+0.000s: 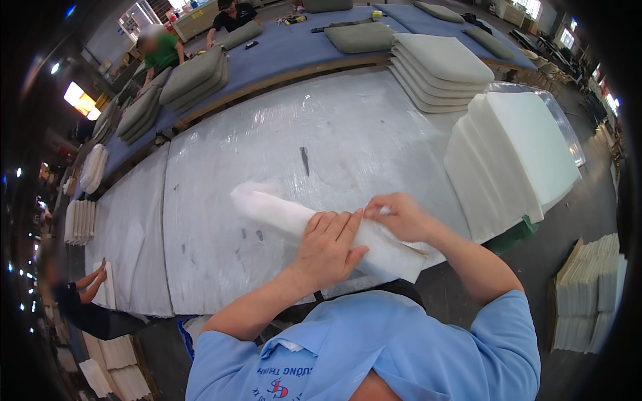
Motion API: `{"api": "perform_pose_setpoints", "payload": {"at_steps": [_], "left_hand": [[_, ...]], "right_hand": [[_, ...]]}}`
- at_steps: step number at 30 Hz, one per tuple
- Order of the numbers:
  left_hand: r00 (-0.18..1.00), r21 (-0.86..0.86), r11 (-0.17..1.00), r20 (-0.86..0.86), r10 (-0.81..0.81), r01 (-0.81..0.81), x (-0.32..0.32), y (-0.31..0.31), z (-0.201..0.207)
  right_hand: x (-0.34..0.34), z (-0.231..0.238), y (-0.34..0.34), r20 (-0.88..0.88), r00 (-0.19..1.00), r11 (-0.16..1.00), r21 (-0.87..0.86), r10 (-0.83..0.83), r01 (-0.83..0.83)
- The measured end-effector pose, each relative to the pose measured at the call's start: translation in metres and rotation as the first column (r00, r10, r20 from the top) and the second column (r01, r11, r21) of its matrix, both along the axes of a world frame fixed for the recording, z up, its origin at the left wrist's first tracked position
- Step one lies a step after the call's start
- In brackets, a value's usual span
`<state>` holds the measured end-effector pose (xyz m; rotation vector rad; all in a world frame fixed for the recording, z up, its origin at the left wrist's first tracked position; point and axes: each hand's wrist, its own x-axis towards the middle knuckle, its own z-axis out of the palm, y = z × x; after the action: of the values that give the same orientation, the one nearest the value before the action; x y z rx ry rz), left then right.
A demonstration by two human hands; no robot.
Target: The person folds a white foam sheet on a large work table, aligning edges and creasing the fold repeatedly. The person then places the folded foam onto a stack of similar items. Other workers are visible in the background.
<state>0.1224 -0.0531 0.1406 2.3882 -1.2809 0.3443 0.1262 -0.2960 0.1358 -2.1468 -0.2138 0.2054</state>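
Fisheye is vignetting hard: corners are reading black, blue table (281, 55) is bowing along the rim. Left side is running dim, with a bright panel (81, 100) blowing out and small lamps (55, 68) showing as specks. Windows (567, 38) at upper right are clipping too. Plastic-covered table (227, 140) is throwing patchy glare. White stack (535, 140) is reading bright, low on texture. Right hand (398, 215) is smearing; left hand (328, 250) is rendering sharper. Outer background is looking soft.

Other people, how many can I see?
3: a green-shirted person upper left, a dark-clothed person at the top, another dark-clothed person lower left. More may be hidden.
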Motion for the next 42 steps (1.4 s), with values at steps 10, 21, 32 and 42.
{"api": "perform_pose_setpoints", "payload": {"at_steps": [10, 21, 32, 42], "left_hand": [[0.995, 0.086, 0.996, -0.092, 0.031, -0.024, 0.004, -0.008, 0.008], [0.994, 0.051, 0.998, -0.106, 0.029, -0.024, 0.012, -0.012, 0.004], [0.989, 0.008, 0.997, -0.129, 0.077, -0.077, 0.006, -0.011, 0.004], [0.975, -0.487, 0.851, -0.009, 0.222, -0.198, -0.009, -0.001, -0.005]], "right_hand": [[-0.078, 0.034, -0.001, 0.286, 0.949, 0.939, -0.344, 0.133, -0.028], [-0.071, 0.015, -0.018, -0.090, 0.996, 0.996, -0.090, -0.024, 0.015], [-0.060, 0.030, 0.007, -0.006, 0.975, 0.917, -0.338, 0.223, -0.212], [-0.032, 0.007, -0.017, -0.059, 0.982, 0.976, -0.113, 0.180, -0.186]]}}
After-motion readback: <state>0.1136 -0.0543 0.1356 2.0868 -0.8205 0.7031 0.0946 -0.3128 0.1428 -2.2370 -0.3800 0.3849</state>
